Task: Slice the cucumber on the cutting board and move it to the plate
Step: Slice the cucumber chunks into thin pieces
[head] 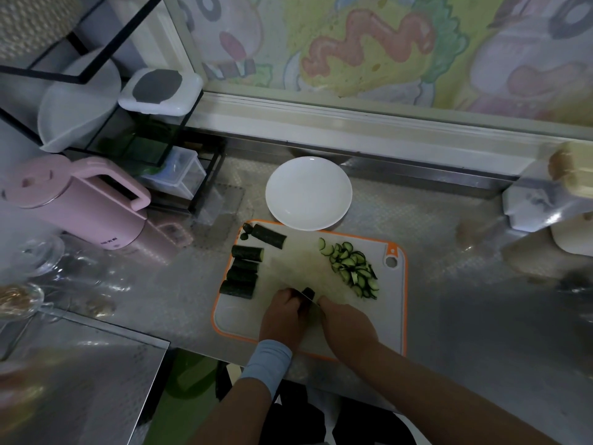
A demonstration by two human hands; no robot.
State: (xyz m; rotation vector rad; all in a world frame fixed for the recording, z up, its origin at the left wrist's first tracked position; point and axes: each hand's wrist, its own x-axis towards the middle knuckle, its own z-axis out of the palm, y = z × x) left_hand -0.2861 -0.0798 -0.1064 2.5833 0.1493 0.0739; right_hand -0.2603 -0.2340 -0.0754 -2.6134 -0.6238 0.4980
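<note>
A grey cutting board with an orange rim lies on the steel counter. Several dark cucumber chunks lie along its left side. A heap of thin slices sits at its right. My left hand holds a short cucumber piece down near the board's middle, fingers curled over it. My right hand grips a knife whose blade runs between the two hands, mostly hidden. The white plate stands just beyond the board, with nothing on it.
A pink kettle and a black wire rack with containers stand at the left. Glassware is at the far left. White containers sit at the right by the wall ledge.
</note>
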